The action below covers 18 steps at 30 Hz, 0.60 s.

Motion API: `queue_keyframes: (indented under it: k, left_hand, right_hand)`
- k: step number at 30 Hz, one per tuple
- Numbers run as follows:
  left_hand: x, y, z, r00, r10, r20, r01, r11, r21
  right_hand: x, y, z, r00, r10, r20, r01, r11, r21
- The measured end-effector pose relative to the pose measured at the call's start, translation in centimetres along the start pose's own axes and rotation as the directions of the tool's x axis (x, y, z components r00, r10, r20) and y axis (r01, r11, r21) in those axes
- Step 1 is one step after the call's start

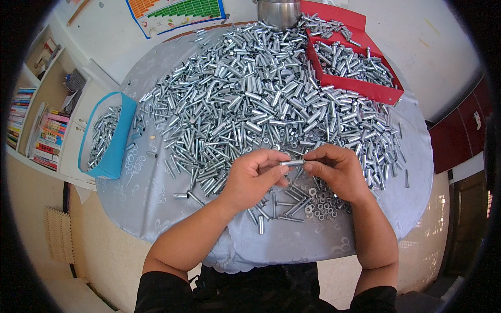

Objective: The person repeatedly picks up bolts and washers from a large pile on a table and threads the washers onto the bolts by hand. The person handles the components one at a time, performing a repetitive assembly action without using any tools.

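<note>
A short shiny metal sleeve is held level between my two hands, over the near edge of a big heap of metal parts. My left hand is closed at its left end, thumb and fingers pinched together. Thumb and forefinger of my right hand pinch the right end, where a thin piece, perhaps a bolt, seems to meet the sleeve; the fingertips partly hide it. Below the hands lie several loose bolts and a cluster of small washers or nuts. A single sleeve lies nearer me.
The heap of sleeves and bolts covers much of the round table's grey cloth. At the left stands a blue box of parts; at the back right, a red box, also filled. A metal pot stands behind the heap.
</note>
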State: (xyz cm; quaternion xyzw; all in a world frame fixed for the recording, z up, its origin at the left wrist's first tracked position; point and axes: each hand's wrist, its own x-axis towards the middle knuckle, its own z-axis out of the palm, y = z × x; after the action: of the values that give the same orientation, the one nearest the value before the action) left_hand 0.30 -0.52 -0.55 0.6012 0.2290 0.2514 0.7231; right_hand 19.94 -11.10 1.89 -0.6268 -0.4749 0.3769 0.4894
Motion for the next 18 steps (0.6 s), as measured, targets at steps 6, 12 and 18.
queue_keyframes:
  k: [6,12,18]
  left_hand:
    - [0.1,0.1,0.0,0.999,0.017,-0.044,-0.018,1.0,-0.025]
    - [0.4,0.3,0.0,0.973,0.105,-0.207,-0.115,0.993,-0.035]
    - [0.5,0.4,-0.2,0.937,0.156,-0.311,-0.181,0.982,-0.053]
  right_hand:
    - [-0.1,-0.3,0.2,0.999,0.026,-0.02,-0.025,0.999,0.024]
    - [0.4,0.7,0.1,0.9,-0.418,0.122,0.428,0.795,-0.429]
    - [0.1,0.0,1.1,0.832,-0.436,0.342,0.534,0.463,-0.708]
